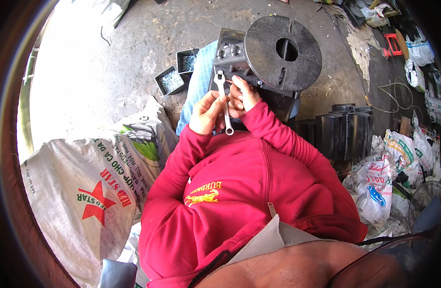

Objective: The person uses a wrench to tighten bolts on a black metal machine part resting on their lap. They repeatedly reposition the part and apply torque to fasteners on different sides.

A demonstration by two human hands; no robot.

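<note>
My left hand grips a silver combination wrench around its shaft. The open jaw points away from me and lies over the near side of a black block-shaped part. The ring end points back at my chest. My right hand is just right of the wrench, its fingers curled and its fingertips up against the lower edge of the black part. Whatever they may pinch is too small to make out. On the part sits a round black disc with a central hole and slots. Bolts show along the part's side.
Two black bins of small metal fasteners stand on the floor to the left. A large white woven sack lies near left. Stacked black parts and plastic bags are at right. A hose coils on the floor.
</note>
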